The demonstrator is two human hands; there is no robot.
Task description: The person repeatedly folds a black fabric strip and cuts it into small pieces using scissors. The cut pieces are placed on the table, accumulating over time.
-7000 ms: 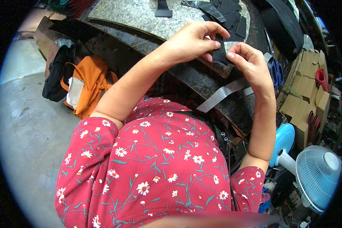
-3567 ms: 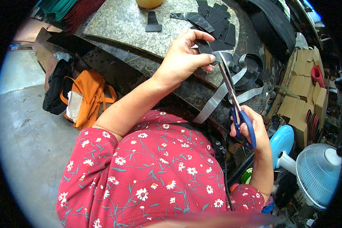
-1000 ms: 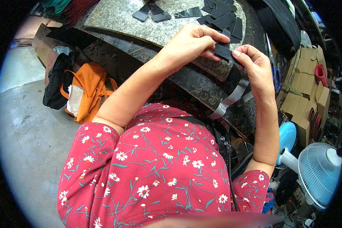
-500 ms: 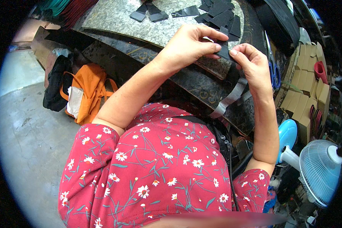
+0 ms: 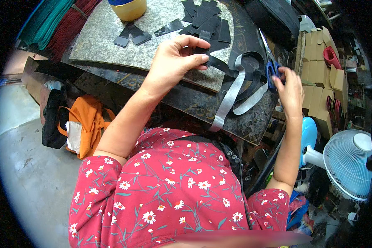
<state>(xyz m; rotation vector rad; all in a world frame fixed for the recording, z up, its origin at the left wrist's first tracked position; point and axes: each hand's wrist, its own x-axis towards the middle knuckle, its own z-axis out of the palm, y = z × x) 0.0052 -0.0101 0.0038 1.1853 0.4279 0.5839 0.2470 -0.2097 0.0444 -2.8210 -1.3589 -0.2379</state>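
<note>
In my left hand [image 5: 175,60] is a black strip [image 5: 219,65], pinched between thumb and fingers over the front of the stone slab [image 5: 107,41]. The strip runs right and joins a loose, curling band [image 5: 228,101] with a grey side, which hangs toward the table's front edge. My right hand [image 5: 291,93] is at the blue handles of a pair of scissors [image 5: 272,74], its thumb and fingers apart. The scissors lie at the table's right side. Several cut black pieces [image 5: 206,18] lie heaped on the slab, with a few others [image 5: 132,35] to the left.
A yellow tub with a blue rim [image 5: 130,10] stands at the slab's back. Teal and dark red bundles [image 5: 49,25] are at far left. Cardboard boxes [image 5: 314,74] line the right, above a blue fan [image 5: 347,165]. An orange bag [image 5: 87,122] sits low on the left.
My right hand has let go of the black strip and moved right to the scissors. The left hand still holds the strip. The view has shifted, bringing in the tub.
</note>
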